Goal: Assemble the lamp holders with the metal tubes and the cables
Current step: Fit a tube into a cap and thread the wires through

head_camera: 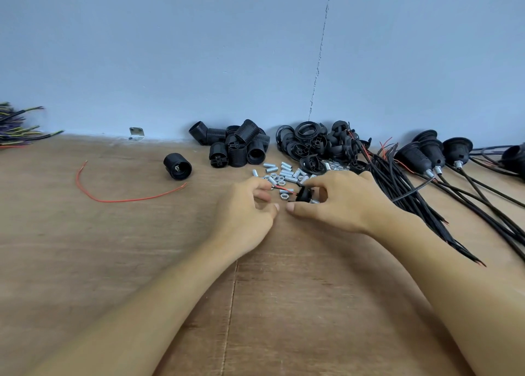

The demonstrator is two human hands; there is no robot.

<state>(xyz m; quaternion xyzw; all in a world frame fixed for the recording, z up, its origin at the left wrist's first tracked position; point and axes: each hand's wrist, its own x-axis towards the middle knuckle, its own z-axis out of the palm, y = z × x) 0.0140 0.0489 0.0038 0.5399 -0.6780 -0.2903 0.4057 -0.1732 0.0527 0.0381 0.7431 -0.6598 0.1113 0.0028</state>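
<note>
I am watching the left hand point(247, 208) pinching the red and black wire ends point(279, 188) between curled fingers, while the right hand point(338, 202) is gripping a black cap point(305, 194) just beside them. Both grips are closed on their parts, low over the bench point(142, 262). I am judging this to be the threading step: the leads are going through the cap (whether a tube is already screwed into it I cannot tell, as the fingers are hiding that side). To do it well, I am thinking the two leads should be held together and straight, aimed at the centre hole, with the cap held steady — not twisted. The loose metal tubes point(287, 174) are lying just behind the hands, the cable bundle point(412, 194) to the right, and finished holders point(426, 157) beyond it.
</note>
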